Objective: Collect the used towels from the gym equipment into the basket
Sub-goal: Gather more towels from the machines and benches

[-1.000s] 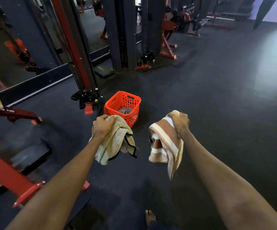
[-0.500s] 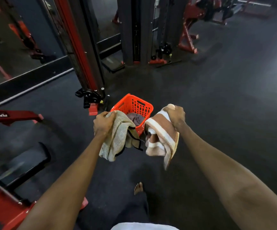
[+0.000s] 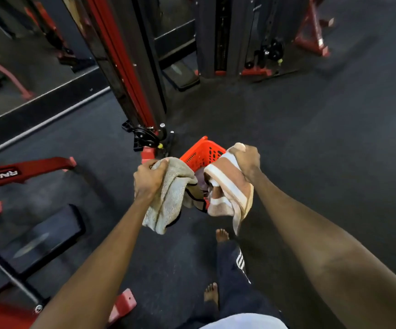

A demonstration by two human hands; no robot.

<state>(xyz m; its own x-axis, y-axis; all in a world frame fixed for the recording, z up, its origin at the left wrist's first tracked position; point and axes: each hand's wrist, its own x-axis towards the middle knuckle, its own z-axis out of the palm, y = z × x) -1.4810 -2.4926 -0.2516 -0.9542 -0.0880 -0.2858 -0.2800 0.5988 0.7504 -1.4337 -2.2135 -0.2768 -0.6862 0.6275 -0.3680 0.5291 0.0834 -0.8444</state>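
Note:
My left hand (image 3: 150, 178) grips a beige towel with a dark edge (image 3: 168, 198) that hangs down in front of me. My right hand (image 3: 246, 160) grips a brown towel with white stripes (image 3: 227, 193), also hanging. Both towels dangle at the near side of the orange plastic basket (image 3: 201, 153) on the floor and hide most of it. Between the two towels a dark cloth (image 3: 200, 178) shows inside the basket.
A black and red machine upright (image 3: 130, 74) with a pulley at its foot stands just left of the basket. Red bench frames (image 3: 21, 170) and a black foot plate (image 3: 42, 236) lie at left. My bare feet (image 3: 221, 235) stand on the dark rubber floor.
I have walked closer to the basket; both hands with their towels now hang right at it and cover most of it. The grips on the towels are unchanged.

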